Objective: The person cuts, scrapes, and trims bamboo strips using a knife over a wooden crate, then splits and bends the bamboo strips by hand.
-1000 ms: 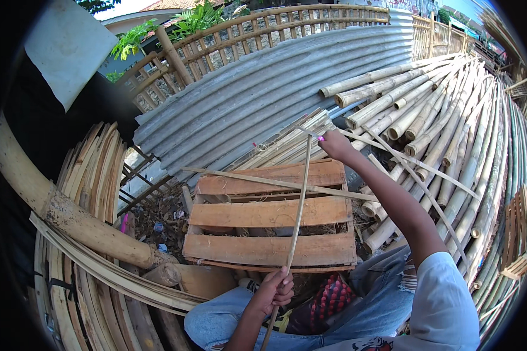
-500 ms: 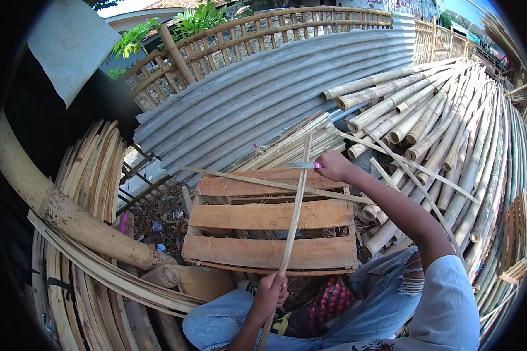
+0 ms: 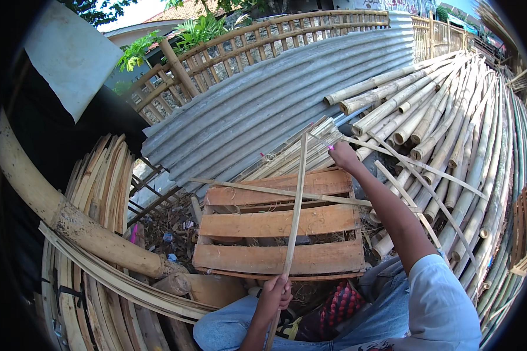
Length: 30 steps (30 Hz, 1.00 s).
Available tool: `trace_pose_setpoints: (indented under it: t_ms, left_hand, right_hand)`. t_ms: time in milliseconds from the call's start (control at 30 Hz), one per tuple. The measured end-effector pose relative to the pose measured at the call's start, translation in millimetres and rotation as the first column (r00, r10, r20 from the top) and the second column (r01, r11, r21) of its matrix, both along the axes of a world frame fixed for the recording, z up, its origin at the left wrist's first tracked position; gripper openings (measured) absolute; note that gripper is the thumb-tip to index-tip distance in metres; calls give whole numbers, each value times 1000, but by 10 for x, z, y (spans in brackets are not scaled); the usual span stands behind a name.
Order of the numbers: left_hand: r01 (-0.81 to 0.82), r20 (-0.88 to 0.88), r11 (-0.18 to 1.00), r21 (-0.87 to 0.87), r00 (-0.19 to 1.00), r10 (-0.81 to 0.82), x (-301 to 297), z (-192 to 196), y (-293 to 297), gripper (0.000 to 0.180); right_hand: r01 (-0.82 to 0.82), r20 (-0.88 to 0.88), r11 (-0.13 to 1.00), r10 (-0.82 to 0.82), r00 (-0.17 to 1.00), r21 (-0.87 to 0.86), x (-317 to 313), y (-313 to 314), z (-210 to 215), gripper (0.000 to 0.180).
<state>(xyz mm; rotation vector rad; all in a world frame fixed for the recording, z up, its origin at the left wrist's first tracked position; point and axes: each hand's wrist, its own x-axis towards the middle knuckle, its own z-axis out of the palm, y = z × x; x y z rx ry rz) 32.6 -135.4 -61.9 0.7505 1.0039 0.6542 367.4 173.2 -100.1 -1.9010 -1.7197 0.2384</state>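
Observation:
My left hand (image 3: 274, 296) is closed around the lower part of a long, pale bamboo strip (image 3: 294, 225), just above my jeans. The strip slants up and away over a slatted wooden crate (image 3: 278, 257). In my right hand (image 3: 345, 157), at the end of my outstretched arm, is a knife (image 3: 331, 147) with a pink handle, mostly covered by my fingers. Its thin blade is blurred and points left towards the strip's far tip; whether it touches the strip, I cannot tell. Another flat strip (image 3: 257, 188) lies crosswise on the crate's far slats.
Bamboo poles (image 3: 445, 128) are piled at the right, with loose strips on them. Behind the crate lies a stack of split strips (image 3: 298, 153) before corrugated metal sheeting (image 3: 263, 93). A thick bamboo pole (image 3: 93, 231) and long slats (image 3: 102, 175) stand close on the left.
My right hand has moved farther away with the knife, and the blade has gone from crossing the strip to near its far tip. My left hand keeps its grip. The view shifted slightly.

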Motion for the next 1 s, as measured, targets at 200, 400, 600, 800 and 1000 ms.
trace_pose_setpoints:
  t_ms: [200, 400, 600, 800, 1000]
  left_hand:
    - [-16, 156, 992, -122, 987, 35, -68, -53, 48, 38]
    - [110, 388, 949, -294, 922, 13, -72, -117, 76, 43]
    - [-74, 33, 988, -139, 996, 79, 71, 11, 35, 44]
    - [-66, 12, 989, -132, 998, 68, 87, -51, 6, 44]
    - [-14, 43, 989, -148, 999, 20, 79, -110, 18, 44]
  right_hand:
    - [-207, -335, 944, 289, 897, 258, -276, -394, 119, 34]
    - [-644, -33, 759, 649, 760, 99, -607, -871, 328, 29]
    - [-642, 55, 767, 642, 765, -22, -822, -970, 388, 27]
    - [-373, 33, 926, 372, 928, 60, -481, -449, 439, 30]
    - [-301, -38, 951, 299, 954, -68, -377, -330, 619, 31]
